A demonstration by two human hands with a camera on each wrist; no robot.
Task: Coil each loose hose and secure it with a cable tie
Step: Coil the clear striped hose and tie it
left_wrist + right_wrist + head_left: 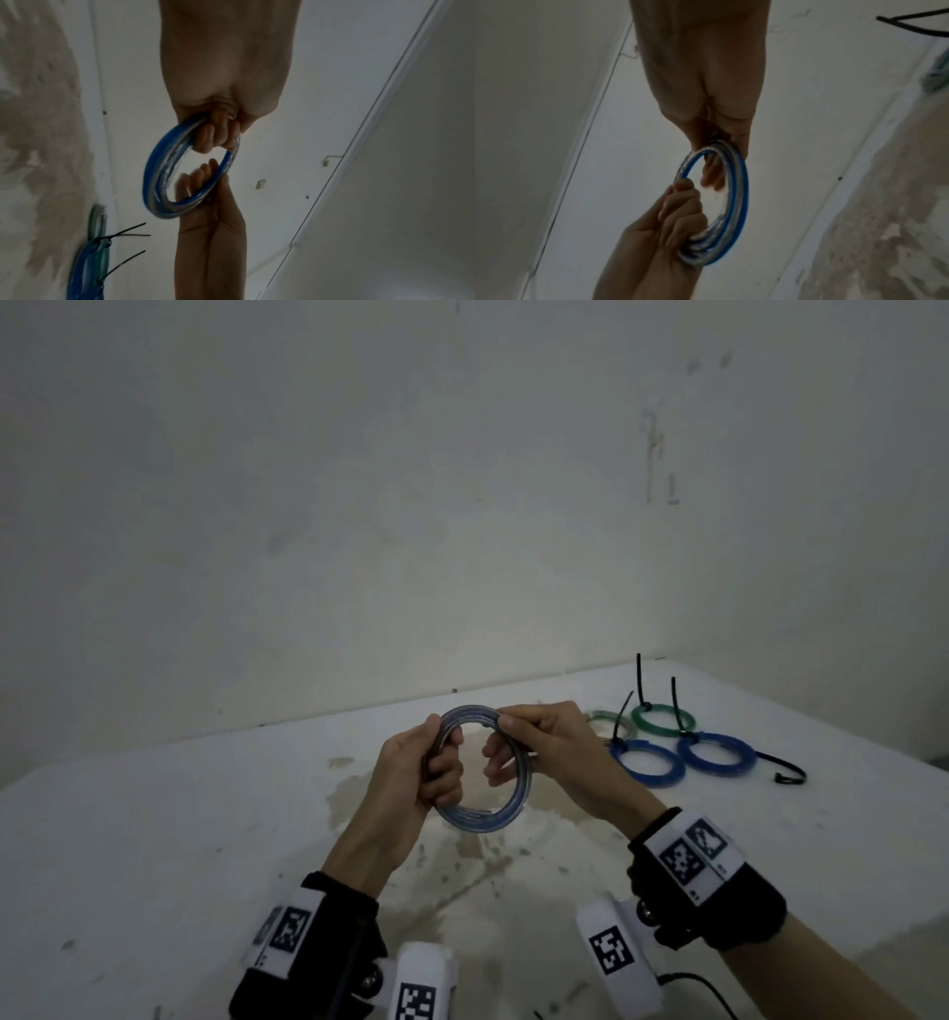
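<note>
A clear hose with a blue stripe (493, 816) is wound into a ring of several turns and held above the table. My left hand (421, 773) grips the ring's left side, fingers curled through it (213, 134). My right hand (534, 737) pinches the upper right of the ring between thumb and fingers (713, 174). The same coil (159, 176) (736, 203) fills both wrist views. No cable tie shows on this coil.
Several tied coils lie at the back right of the white table (154, 839): a clear one (619, 722), a green one (662, 719), two blue ones (649, 762) (716, 752), each with a black cable tie. A loose black tie (785, 770) lies beyond. A stained patch (462, 855) is under my hands.
</note>
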